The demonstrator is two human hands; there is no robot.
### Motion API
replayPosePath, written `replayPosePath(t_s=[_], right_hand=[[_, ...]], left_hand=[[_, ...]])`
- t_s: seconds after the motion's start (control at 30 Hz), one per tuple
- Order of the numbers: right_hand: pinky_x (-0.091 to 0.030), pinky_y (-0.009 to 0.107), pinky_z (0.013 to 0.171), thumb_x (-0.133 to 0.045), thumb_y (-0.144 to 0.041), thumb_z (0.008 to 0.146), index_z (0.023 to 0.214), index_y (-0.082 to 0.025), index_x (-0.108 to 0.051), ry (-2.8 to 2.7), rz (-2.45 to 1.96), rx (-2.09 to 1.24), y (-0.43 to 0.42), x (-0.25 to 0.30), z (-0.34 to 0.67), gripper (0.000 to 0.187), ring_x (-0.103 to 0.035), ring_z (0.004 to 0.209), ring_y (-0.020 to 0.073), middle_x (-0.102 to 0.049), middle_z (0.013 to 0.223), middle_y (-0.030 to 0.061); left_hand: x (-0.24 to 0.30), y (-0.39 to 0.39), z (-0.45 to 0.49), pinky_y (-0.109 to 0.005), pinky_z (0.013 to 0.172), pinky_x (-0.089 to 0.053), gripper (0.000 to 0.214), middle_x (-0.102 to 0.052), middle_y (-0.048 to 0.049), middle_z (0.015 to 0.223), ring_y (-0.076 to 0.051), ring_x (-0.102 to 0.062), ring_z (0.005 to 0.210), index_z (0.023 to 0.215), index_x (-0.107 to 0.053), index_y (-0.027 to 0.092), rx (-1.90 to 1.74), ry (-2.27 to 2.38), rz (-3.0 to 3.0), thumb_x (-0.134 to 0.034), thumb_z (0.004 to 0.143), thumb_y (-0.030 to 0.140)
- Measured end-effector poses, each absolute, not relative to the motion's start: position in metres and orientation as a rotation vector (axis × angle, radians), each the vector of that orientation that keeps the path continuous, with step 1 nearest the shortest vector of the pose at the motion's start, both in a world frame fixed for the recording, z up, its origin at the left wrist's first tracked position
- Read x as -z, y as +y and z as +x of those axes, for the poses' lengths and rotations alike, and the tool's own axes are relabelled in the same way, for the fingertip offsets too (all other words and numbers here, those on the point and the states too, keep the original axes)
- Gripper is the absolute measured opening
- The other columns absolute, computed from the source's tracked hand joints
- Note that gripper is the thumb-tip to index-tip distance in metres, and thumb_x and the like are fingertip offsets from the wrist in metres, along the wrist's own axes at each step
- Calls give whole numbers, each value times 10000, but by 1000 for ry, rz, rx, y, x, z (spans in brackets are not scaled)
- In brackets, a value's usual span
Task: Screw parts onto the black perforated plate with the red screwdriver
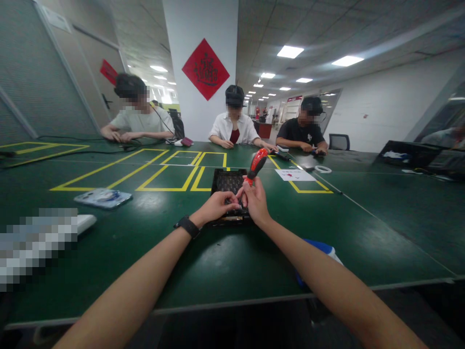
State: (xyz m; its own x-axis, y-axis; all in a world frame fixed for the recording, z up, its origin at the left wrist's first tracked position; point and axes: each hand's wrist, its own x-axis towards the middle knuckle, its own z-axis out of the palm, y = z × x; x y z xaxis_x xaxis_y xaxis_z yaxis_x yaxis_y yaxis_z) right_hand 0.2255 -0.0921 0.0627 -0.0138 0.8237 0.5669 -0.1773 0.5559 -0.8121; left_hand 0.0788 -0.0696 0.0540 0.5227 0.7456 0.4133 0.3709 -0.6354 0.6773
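Note:
A red-and-black-handled screwdriver (pixel 258 164) stands nearly upright, leaning slightly right at the top. My right hand (pixel 257 201) is closed around its lower part. My left hand (pixel 218 206), with a dark band on the wrist, has its fingers pinched together close to the screwdriver's lower end. What those left fingers hold, if anything, is hidden. Both hands are over a black open box (pixel 219 180) on the green table. Dark, bumpy contents show inside the box, but I cannot make out what they are. The screwdriver's tip is hidden by my hands.
A phone-like flat object (pixel 103 198) lies left of the box. A blue-and-white item (pixel 319 247) is partly under my right forearm. Paper (pixel 296 175) and a white ring (pixel 323 169) lie to the right. Several people sit across the yellow-taped table (pixel 163 232).

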Motion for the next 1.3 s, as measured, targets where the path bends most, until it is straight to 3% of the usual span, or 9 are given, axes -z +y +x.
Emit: replayPosePath(t_s=[0.27,0.47,0.73,1.0,1.3], right_hand=[[-309,156,353,-415,-448,836,1082,-226,-432,-1357,-610,-907,-93,-62,227,332,-346,349,36,-527,579,-70],[-262,151,350,-428,-440,834,1061,-219,-441,-1355,-650,-844,-92,-60,225,317,-348,355,32,-521,568,-68],[-262,151,358,-423,-427,840,1015,-220,-434,-1353,-636,-853,-92,-61,226,272,-339,356,28,-525,586,-70],[-278,142,362,-429,-407,845,1033,-222,-412,-1352,-625,-832,-92,-60,225,264,-353,365,21,-529,620,-66],[-300,149,350,-390,-422,855,1050,-203,-443,-1368,-611,-884,-89,-60,228,298,-363,354,24,-552,637,-50]], left_hand=[[-57,-67,77,-240,683,-412,243,-640,-26,761,-139,-547,709,779,-637,129,-841,794,2234,-524,776,345],[-55,-68,78,-223,631,-403,257,-586,-2,666,-116,-516,632,735,-601,122,-905,841,2194,-607,712,378],[-55,-67,77,-240,695,-410,251,-635,-23,746,-134,-550,703,783,-629,123,-872,805,2258,-541,769,358],[-54,-69,79,-219,626,-403,266,-585,1,669,-111,-514,631,721,-596,117,-879,837,2240,-596,723,383],[-56,-68,78,-235,711,-411,232,-637,-21,768,-126,-550,712,810,-629,126,-860,736,2282,-503,798,320]])
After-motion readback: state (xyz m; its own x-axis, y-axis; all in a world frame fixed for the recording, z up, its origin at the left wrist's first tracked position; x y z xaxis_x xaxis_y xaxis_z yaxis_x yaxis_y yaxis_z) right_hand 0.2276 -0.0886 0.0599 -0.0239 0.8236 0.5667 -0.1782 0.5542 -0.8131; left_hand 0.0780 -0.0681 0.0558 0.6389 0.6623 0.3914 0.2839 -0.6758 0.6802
